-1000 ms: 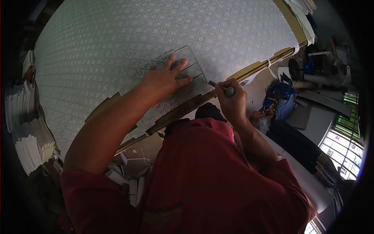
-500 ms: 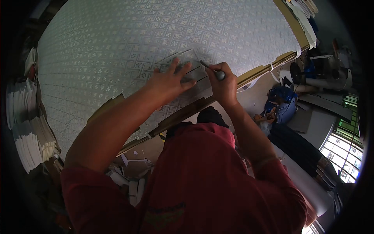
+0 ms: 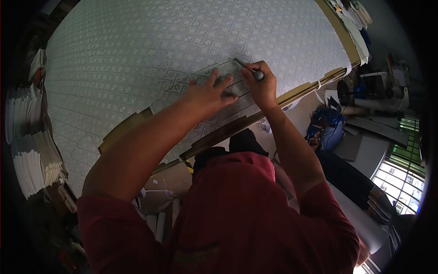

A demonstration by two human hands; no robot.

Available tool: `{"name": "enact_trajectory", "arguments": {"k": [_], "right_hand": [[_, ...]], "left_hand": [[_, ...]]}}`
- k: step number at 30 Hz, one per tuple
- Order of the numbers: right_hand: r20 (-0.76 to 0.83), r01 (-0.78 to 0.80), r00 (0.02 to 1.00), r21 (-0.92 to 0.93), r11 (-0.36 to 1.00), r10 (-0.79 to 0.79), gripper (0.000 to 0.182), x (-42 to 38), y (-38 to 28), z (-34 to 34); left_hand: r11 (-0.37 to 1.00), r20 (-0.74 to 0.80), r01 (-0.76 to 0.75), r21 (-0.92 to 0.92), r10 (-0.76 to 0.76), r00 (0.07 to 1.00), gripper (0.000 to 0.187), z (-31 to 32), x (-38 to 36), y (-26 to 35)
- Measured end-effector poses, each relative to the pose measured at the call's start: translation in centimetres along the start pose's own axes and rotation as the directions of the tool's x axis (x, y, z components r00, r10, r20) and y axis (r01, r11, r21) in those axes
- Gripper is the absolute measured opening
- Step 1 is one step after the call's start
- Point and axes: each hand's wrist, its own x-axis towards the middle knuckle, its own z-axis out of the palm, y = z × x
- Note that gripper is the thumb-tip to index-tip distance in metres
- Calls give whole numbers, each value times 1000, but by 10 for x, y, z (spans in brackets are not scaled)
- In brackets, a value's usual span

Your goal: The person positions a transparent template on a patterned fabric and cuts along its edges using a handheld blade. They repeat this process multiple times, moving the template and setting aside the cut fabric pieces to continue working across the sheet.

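My left hand (image 3: 207,93) lies with spread fingers on a clear flat template (image 3: 223,68), pressing it on the pale patterned sheet (image 3: 182,32). In my right hand (image 3: 262,86) is a slim pen-like tool with a rounded grey end (image 3: 258,75). Its dark tip meets the sheet near the template's upper corner. Dark lines cross the template between my two hands. The template's lower part is partly hidden by my left hand.
Brown board strips (image 3: 292,94) run along the sheet's near edge. Stacked pale sheets (image 3: 29,169) stand at the left. At the right are a blue bundle (image 3: 329,128), a black fan-like object (image 3: 345,89) and a barred window (image 3: 404,182).
My right hand and the tool have moved up a little, the tip now near the template's upper corner. My left hand has shifted slightly to the right in view, still spread.
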Motion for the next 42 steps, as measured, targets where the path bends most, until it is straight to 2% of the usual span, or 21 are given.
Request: {"name": "enact_trajectory", "arguments": {"k": [1,3,5,7,8,10,11,13,14,18,20,22,24,26,27,29,32,34,38,40,42], "right_hand": [[4,0,1000,-1,1000,0,14,8,3,-5],[168,115,978,44,992,-121,14,29,8,-19],[274,93,956,47,995,-102,14,60,-8,-37],[634,45,770,65,997,-76,13,97,-24,-49],[655,36,752,80,996,-80,13,112,-30,-51],[828,-2,561,1,1000,1,11,140,-43,-48],[854,72,521,-37,997,-6,10,148,-50,-45],[891,129,452,-9,992,-50,10,164,-55,-38],[913,190,400,-2,982,-75,11,167,-51,-34],[937,122,306,136,983,-168,11,165,-31,-10],[922,44,347,168,985,-173,12,158,-20,-6],[903,62,383,186,981,-196,11,151,-15,-9],[877,89,428,198,976,-217,11,143,-14,-14],[769,51,612,194,980,-184,12,129,-17,-20],[766,56,615,193,980,-186,12,117,-17,-21],[592,139,785,121,983,-184,15,90,-17,-20],[467,128,875,26,991,-125,16,57,-28,-17],[403,141,905,20,990,-137,15,42,-31,-11],[268,108,959,-40,993,-93,13,23,-45,1],[225,143,966,-68,987,-124,13,17,-44,7],[185,176,970,-100,979,-155,13,15,-47,9]], "left_hand": [[1000,0,-1,1,1,1000,133,1,0,-1],[1000,-3,3,3,-3,1000,134,2,1,-1],[1000,1,17,2,-17,1000,135,0,1,-2],[999,14,22,-25,-21,1000,123,-4,-1,-1],[998,33,45,-40,-44,998,123,-1,-1,0],[997,-43,18,-71,-22,999,95,2,-1,-1],[996,-18,40,-77,-41,999,95,2,-1,0],[993,-15,55,-101,-57,998,71,0,1,2],[991,11,73,-113,-72,997,71,0,3,2],[994,-69,74,-74,-80,994,61,5,3,5],[994,-112,89,-60,-95,989,60,10,2,5],[997,-121,74,29,-70,990,58,10,2,5],[997,-133,73,0,-72,989,57,12,3,4],[998,-152,62,-23,-65,986,57,14,3,4],[998,-162,63,2,-62,985,58,15,3,5],[998,-182,59,35,-52,982,58,14,2,4],[996,-230,65,69,-48,972,59,12,2,5],[992,-158,54,117,-35,987,58,7,3,4],[992,-167,49,116,-29,986,53,9,5,4],[993,-99,67,-99,-77,992,45,11,8,2],[996,-173,52,-66,-63,983,46,17,4,3]]}}
